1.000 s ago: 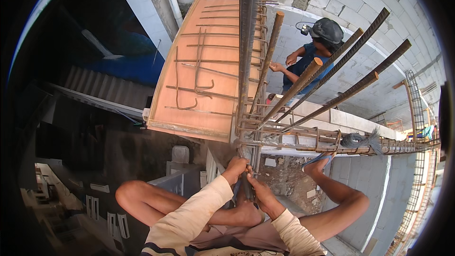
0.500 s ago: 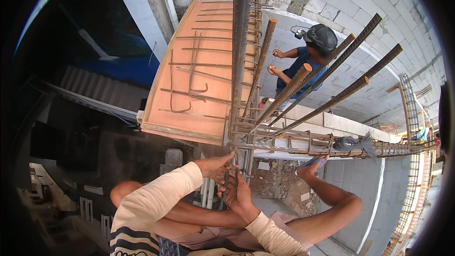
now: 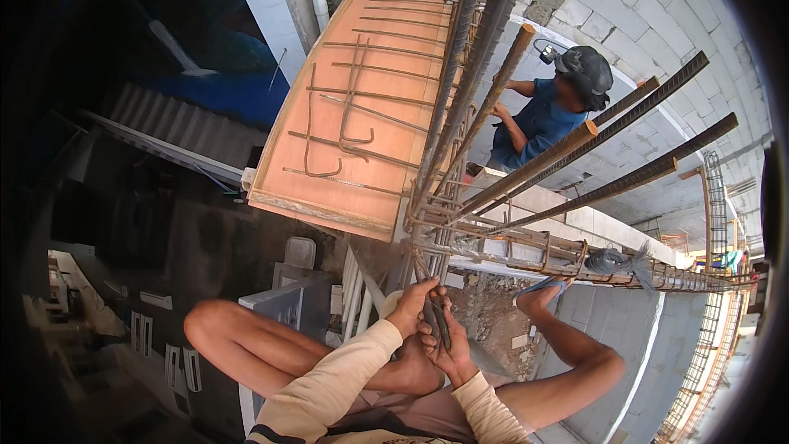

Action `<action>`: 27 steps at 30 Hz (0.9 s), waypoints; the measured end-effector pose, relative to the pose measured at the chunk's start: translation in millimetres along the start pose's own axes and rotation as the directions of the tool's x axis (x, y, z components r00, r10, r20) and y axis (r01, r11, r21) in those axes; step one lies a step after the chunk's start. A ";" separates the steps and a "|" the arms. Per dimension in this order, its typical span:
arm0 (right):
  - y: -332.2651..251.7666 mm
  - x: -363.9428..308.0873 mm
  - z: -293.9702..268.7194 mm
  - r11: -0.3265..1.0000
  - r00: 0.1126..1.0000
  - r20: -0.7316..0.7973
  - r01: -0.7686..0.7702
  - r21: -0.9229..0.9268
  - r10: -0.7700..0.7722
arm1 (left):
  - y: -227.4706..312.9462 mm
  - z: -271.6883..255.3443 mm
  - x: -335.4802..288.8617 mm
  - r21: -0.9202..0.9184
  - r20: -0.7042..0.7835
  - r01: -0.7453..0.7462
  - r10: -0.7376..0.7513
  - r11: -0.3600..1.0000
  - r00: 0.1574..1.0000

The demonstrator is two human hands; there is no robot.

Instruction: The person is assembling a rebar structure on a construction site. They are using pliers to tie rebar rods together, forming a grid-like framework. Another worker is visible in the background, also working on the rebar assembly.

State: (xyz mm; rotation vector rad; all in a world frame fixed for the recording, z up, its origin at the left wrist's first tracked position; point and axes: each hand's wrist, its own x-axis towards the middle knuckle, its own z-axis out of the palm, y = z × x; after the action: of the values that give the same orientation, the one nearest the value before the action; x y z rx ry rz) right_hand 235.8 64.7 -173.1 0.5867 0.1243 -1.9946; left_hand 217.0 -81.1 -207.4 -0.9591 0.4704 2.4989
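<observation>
My left hand and my right hand meet at the foot of a rusty rebar column cage that rises toward the camera. The left hand's fingers curl around one thin vertical bar. Just below it, the right hand is closed around a dark thin bar or rod; I cannot tell which. Both cream sleeves come in from the lower edge. My bare knees spread to either side, and one sandalled foot rests by a horizontal beam cage.
An orange plywood form panel lies to the left, with loose bent bars on it. Thick slanted rebars run up to the right. A co-worker in a blue shirt stands behind the cage. Block walls rise behind; a deep drop lies at left.
Both hands stay on the bars at the cage's foot. My left forearm has swung in from the left, and the view has tilted slightly. The co-worker remains behind the cage.
</observation>
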 end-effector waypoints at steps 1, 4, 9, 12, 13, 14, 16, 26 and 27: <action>-6.8 -3.9 -7.3 0.997 0.999 -0.027 -0.040 -0.068 0.038 | -5.8 -1.8 4.0 0.053 -0.019 0.020 -0.019 0.998 1.000; -23.3 -7.3 -14.1 0.971 0.995 -0.056 -0.096 -0.219 0.086 | -10.6 -1.2 9.1 0.005 -0.096 -0.024 0.024 1.000 0.995; -29.6 -36.1 16.8 0.751 0.931 -0.299 -0.042 -0.659 -0.210 | -6.9 7.4 4.5 -0.050 -0.132 -0.051 0.044 0.997 0.990; -25.6 -55.0 43.6 0.314 0.837 -0.161 0.013 -0.949 -0.522 | -5.8 8.2 4.4 -0.054 -0.128 -0.018 0.011 0.998 0.992; -23.8 -58.7 52.7 0.092 0.792 -0.079 -0.029 -0.995 -0.605 | -5.9 7.9 4.7 -0.056 -0.138 -0.035 0.027 0.998 0.990; -23.9 -59.2 61.8 -0.155 0.748 0.095 -0.011 -0.988 -0.657 | -5.6 7.6 5.6 -0.057 -0.137 -0.061 0.052 0.997 0.989; -25.4 -55.7 78.9 -0.591 0.674 0.421 -0.029 -0.806 -0.607 | -5.7 5.7 6.2 -0.090 -0.115 -0.058 0.048 0.994 0.992; -15.6 -11.9 100.6 -0.697 0.898 0.256 -0.075 -0.713 -0.358 | -7.8 -2.7 6.8 0.026 -0.139 -0.102 0.105 0.994 0.985; -16.6 -10.5 100.0 -0.706 0.890 0.255 -0.099 -0.701 -0.377 | -7.9 -2.4 6.1 0.023 -0.119 -0.112 0.114 0.993 0.986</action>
State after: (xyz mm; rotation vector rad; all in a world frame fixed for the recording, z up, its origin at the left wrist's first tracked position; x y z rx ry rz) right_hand 190.5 48.1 -83.4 -0.7402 2.4116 -0.8689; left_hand 218.1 -73.8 -214.6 -1.1095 0.5969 2.5428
